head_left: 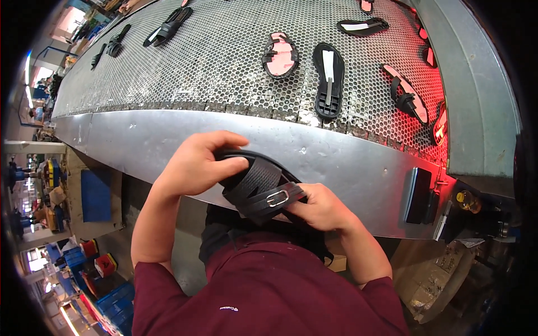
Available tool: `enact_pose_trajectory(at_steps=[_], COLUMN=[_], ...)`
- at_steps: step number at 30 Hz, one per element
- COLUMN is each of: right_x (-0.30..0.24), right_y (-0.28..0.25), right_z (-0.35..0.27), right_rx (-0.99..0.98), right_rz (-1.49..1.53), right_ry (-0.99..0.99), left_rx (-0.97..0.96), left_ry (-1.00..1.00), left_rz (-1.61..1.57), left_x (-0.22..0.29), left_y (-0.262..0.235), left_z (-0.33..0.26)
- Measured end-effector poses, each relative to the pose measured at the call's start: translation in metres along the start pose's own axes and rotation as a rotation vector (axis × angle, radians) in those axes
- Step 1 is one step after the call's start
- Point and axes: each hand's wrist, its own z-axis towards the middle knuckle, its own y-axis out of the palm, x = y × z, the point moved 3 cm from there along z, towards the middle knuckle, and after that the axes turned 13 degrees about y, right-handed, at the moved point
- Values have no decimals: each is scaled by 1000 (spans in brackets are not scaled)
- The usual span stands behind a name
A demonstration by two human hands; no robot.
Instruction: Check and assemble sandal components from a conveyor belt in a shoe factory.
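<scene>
A black sandal (259,183) with crossed straps and a silver buckle is held tilted just in front of my body, over the near metal edge. My left hand (203,162) grips one end, its thumb on the near side and its fingers at the far rim. Closed on the other end, beside the buckle, is my right hand (320,206). Its fingertips are partly hidden behind the sandal. Beyond the hands, a black sole (329,78) with a white strip and a sandal with a pink footbed (280,56) lie on the perforated conveyor (224,73).
More sandals (168,27) and soles (363,26) rest along the conveyor. At right a grey metal housing (476,84) stands over it, with red light beneath. A dark phone-like slab (419,196) lies on the metal edge (145,134). Blue bins (115,302) stand at lower left.
</scene>
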Motion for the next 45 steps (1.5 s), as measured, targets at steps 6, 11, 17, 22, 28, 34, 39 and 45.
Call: enact_pose_trajectory(at_steps=[6, 11, 17, 22, 28, 34, 39, 45], right_x=[-5, -3, 2, -1, 7, 10, 7, 25], right_y=[-2, -10, -23, -29, -39, -52, -57, -80], right_z=[-8, -10, -16, -21, -23, -26, -33, -47], right_rx=[-3, -38, -1, -23, -35, -26, -32, 111], right_rz=[-92, -128, -98, -58, 8, -47, 18, 11], right_ry=[46, 115, 58, 136, 42, 45, 132, 246], left_rx=[-204, -200, -21, 111, 190, 137, 142, 288], left_ry=[23, -21, -31, 51, 88, 76, 79, -51], left_rz=[245, 183, -177, -188, -400, -405, -517, -638], left_x=[-1, -4, -35, -53, -57, -71, -65, -83], left_y=[17, 19, 14, 16, 28, 32, 40, 46], left_z=[0, 2, -14, -23, -18, -32, -33, -37])
